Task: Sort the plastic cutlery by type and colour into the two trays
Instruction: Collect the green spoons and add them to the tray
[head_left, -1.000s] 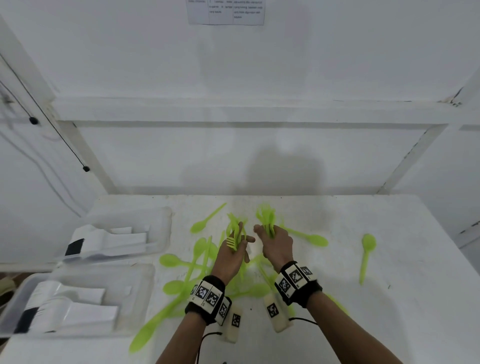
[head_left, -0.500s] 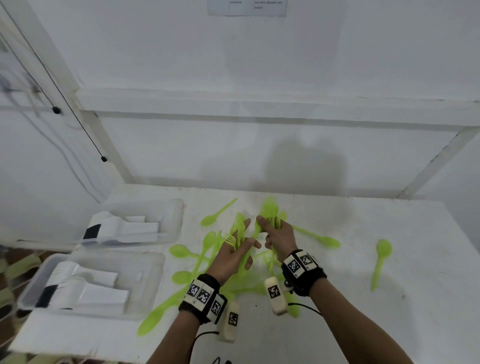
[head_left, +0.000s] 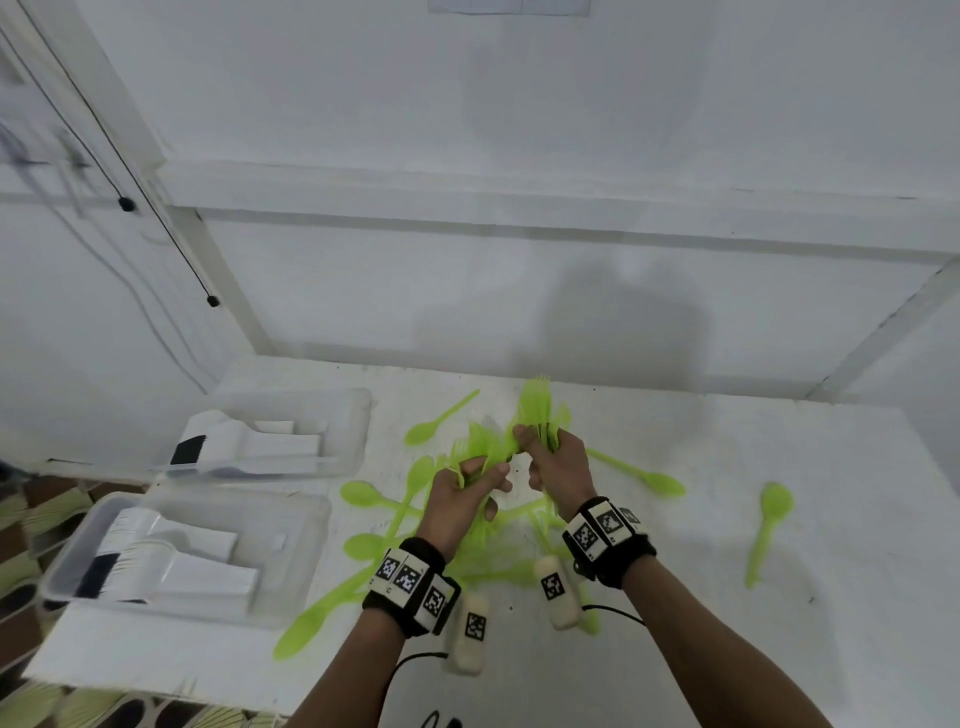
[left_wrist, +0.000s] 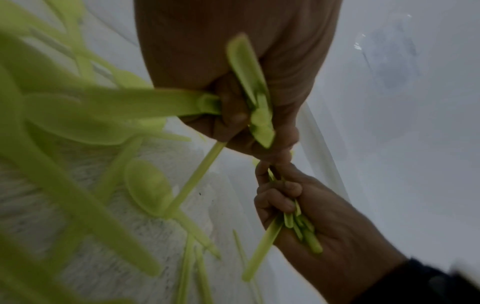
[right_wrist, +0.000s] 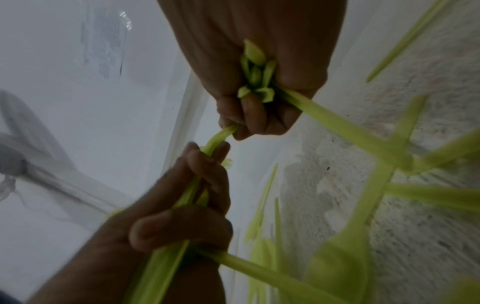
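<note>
green plastic forks (head_left: 540, 415) are standing bunched in the curled right hand (head_left: 558, 467), while the left hand (head_left: 462, 499), gripping fewer forks, is touching it, with both trays (head_left: 332, 525) lying toward the tabletop's left edge.

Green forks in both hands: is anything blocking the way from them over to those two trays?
Nothing visible stands between. The forks are held above the table; only loose green spoons lie flat below the path to the trays, which already hold white cutlery.
</note>
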